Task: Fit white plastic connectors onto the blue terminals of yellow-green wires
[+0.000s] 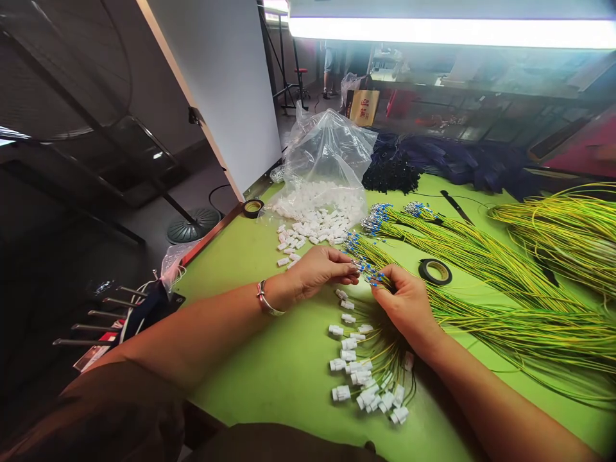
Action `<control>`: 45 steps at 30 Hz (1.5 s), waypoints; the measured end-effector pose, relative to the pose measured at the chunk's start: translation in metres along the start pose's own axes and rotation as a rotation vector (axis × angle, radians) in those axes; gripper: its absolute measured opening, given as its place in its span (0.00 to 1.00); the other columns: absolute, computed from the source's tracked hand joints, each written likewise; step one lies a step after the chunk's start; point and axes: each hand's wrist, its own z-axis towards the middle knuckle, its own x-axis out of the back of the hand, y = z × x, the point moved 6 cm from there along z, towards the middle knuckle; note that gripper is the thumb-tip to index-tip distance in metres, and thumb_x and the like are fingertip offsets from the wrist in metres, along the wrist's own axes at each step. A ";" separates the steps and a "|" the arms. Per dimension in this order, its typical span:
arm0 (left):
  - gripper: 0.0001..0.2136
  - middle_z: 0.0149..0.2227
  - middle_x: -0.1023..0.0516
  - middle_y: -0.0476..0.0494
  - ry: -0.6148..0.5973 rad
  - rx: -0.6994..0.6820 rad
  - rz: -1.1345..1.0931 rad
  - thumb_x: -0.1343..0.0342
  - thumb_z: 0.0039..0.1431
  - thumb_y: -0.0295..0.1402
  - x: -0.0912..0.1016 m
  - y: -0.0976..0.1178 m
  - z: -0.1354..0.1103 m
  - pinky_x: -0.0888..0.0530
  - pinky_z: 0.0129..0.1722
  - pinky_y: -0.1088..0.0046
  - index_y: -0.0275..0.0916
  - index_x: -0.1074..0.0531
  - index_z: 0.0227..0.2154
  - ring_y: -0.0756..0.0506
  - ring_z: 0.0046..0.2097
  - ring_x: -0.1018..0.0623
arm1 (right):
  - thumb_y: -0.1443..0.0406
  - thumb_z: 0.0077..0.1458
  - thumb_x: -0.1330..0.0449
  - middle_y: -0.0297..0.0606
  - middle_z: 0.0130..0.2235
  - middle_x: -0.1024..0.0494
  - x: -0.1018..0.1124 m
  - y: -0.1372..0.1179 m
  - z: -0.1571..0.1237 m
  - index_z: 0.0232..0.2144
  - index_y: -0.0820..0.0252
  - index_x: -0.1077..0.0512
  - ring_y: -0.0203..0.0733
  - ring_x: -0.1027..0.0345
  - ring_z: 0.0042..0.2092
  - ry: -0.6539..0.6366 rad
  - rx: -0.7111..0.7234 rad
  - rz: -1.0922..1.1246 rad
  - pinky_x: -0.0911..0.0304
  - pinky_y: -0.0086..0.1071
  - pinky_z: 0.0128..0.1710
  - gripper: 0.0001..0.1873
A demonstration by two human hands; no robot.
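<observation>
Left to right: white housings (pixel 315 226) below a clear bag (pixel 331 147) on the green tabletop (pixel 231 253); left hand (pixel 315 273), fingers pinched on blue-tipped wires (pixel 373 274) held between both hands; nearer the body, a fan of wired connectors (pixel 360 367); right hand (pixel 409 308), fingers clamped on the same wires; then yellow-green bundles (pixel 486 253). Apparently separating wire ends, next calling for singling out 1 without tangling others.
</observation>
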 end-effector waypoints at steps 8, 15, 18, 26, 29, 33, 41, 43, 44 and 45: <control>0.18 0.23 0.22 0.42 -0.015 0.036 0.047 0.27 0.32 0.36 -0.001 -0.005 0.001 0.26 0.28 0.78 0.30 0.24 0.25 0.50 0.26 0.22 | 0.65 0.42 0.43 0.29 0.19 0.37 -0.002 0.001 0.001 0.19 0.59 0.34 0.32 0.47 0.23 -0.034 0.021 -0.015 0.47 0.27 0.23 0.05; 0.14 0.21 0.23 0.44 -0.017 0.042 0.084 0.28 0.33 0.32 -0.006 -0.006 0.001 0.26 0.28 0.77 0.30 0.25 0.23 0.50 0.25 0.22 | 0.64 0.43 0.42 0.28 0.18 0.37 -0.005 0.000 0.001 0.18 0.58 0.35 0.32 0.48 0.22 -0.067 0.019 0.014 0.48 0.27 0.22 0.07; 0.14 0.23 0.22 0.43 -0.017 0.051 0.035 0.28 0.34 0.32 -0.008 -0.007 -0.001 0.26 0.29 0.77 0.29 0.24 0.24 0.50 0.26 0.22 | 0.64 0.44 0.42 0.29 0.19 0.37 -0.005 0.001 0.001 0.19 0.59 0.34 0.32 0.47 0.22 -0.090 0.015 0.038 0.48 0.27 0.22 0.07; 0.15 0.24 0.23 0.43 -0.027 0.033 -0.025 0.29 0.35 0.33 -0.006 -0.009 0.000 0.27 0.28 0.78 0.29 0.26 0.24 0.49 0.27 0.22 | 0.65 0.43 0.43 0.28 0.19 0.39 -0.002 0.001 0.002 0.18 0.59 0.35 0.31 0.49 0.22 -0.079 -0.034 0.062 0.50 0.27 0.21 0.06; 0.15 0.22 0.23 0.44 -0.010 0.038 -0.014 0.28 0.34 0.32 -0.006 -0.010 -0.001 0.28 0.26 0.79 0.29 0.26 0.23 0.50 0.26 0.22 | 0.66 0.39 0.45 0.28 0.18 0.40 -0.003 -0.001 0.002 0.18 0.59 0.36 0.31 0.50 0.22 -0.048 -0.012 0.017 0.50 0.27 0.21 0.03; 0.16 0.22 0.24 0.45 0.032 0.052 -0.047 0.28 0.32 0.31 -0.006 -0.014 0.000 0.27 0.29 0.78 0.28 0.26 0.23 0.51 0.26 0.22 | 0.67 0.38 0.45 0.27 0.18 0.39 -0.007 0.000 0.000 0.18 0.58 0.35 0.32 0.49 0.22 -0.031 0.002 -0.038 0.48 0.27 0.22 0.02; 0.17 0.24 0.23 0.44 0.020 0.060 -0.070 0.27 0.30 0.31 -0.010 -0.020 0.001 0.27 0.29 0.77 0.29 0.24 0.25 0.51 0.26 0.23 | 0.67 0.40 0.44 0.30 0.21 0.31 -0.008 0.005 -0.002 0.21 0.58 0.33 0.34 0.43 0.23 0.010 0.027 -0.082 0.44 0.28 0.24 0.01; 0.15 0.24 0.23 0.44 0.046 0.032 -0.082 0.28 0.33 0.30 -0.009 -0.017 0.001 0.27 0.29 0.78 0.29 0.25 0.24 0.51 0.26 0.23 | 0.66 0.41 0.44 0.30 0.21 0.31 -0.007 0.004 -0.003 0.22 0.58 0.32 0.34 0.43 0.23 0.021 0.031 -0.082 0.45 0.28 0.24 0.01; 0.13 0.23 0.23 0.45 0.066 0.023 -0.093 0.29 0.35 0.29 -0.008 -0.016 0.001 0.27 0.30 0.77 0.28 0.26 0.23 0.51 0.26 0.23 | 0.66 0.42 0.44 0.30 0.21 0.31 -0.006 0.003 -0.003 0.22 0.58 0.32 0.34 0.43 0.23 0.028 0.033 -0.081 0.45 0.28 0.24 0.02; 0.11 0.22 0.24 0.45 0.083 0.019 -0.106 0.30 0.37 0.28 -0.006 -0.015 0.001 0.26 0.31 0.77 0.28 0.26 0.22 0.52 0.26 0.23 | 0.66 0.42 0.44 0.31 0.21 0.31 -0.005 0.002 -0.003 0.22 0.59 0.32 0.34 0.43 0.23 0.033 0.038 -0.080 0.45 0.28 0.25 0.02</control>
